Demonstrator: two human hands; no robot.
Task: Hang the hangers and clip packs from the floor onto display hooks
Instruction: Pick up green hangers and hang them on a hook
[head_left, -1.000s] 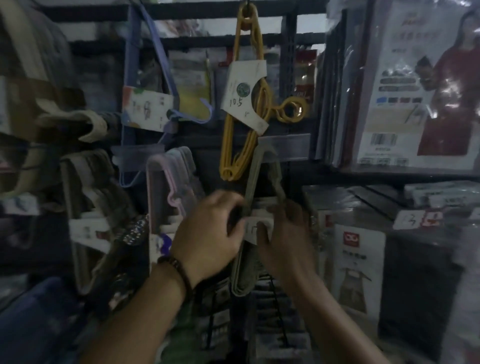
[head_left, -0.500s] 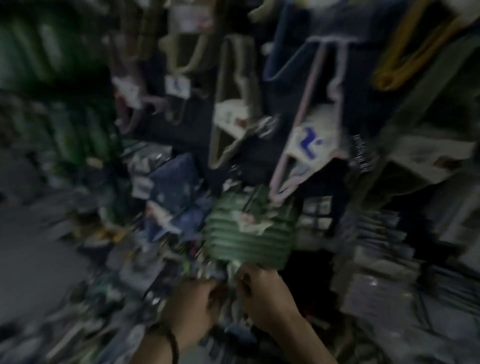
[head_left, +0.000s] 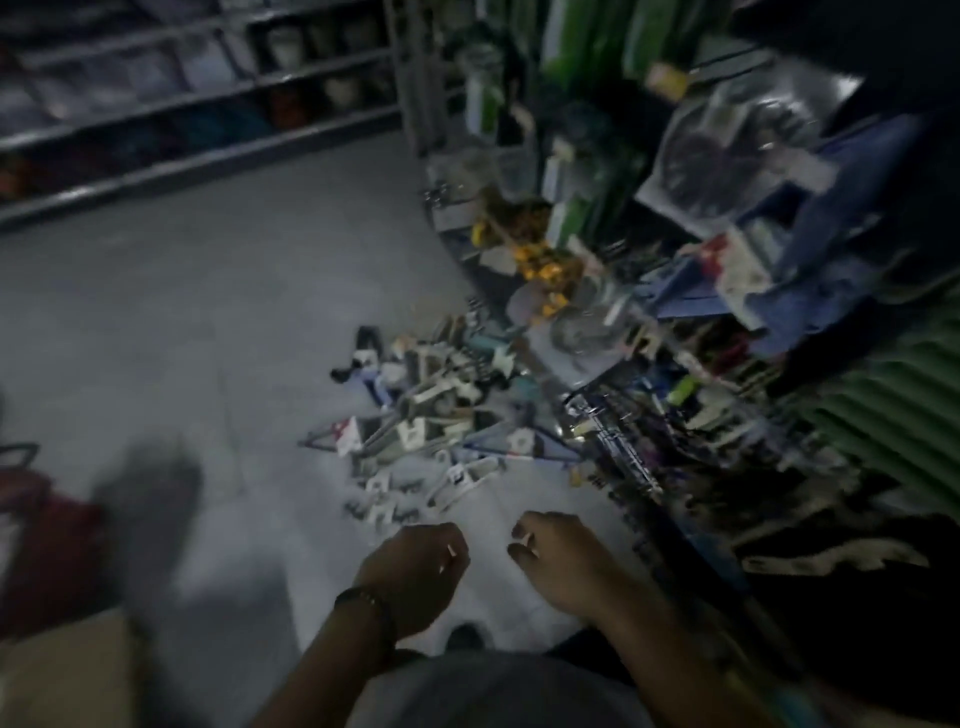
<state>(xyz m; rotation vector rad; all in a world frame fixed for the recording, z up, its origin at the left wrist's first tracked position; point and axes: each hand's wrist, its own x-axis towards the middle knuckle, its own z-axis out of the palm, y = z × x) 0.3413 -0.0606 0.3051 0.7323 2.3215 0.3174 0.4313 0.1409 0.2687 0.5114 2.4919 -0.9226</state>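
Note:
A pile of hangers and clip packs lies on the grey floor at the foot of the display rack. The hangers are grey, white and blue, with white card labels. My left hand and my right hand hover low over the floor, just short of the pile's near edge. The fingers of both are loosely curled and neither holds anything. A dark bead bracelet sits on my left wrist. The view is blurred by motion.
The rack on the right is crowded with hung goods: yellow clip packs, blue packs and a green ribbed pack. Dark shelving runs along the back left. A red object and a cardboard box sit at the left.
My hands have left the grey hanger pack on the rack. My view swung down and left from the hooks to the pile on the floor, and both hands dropped low and empty.

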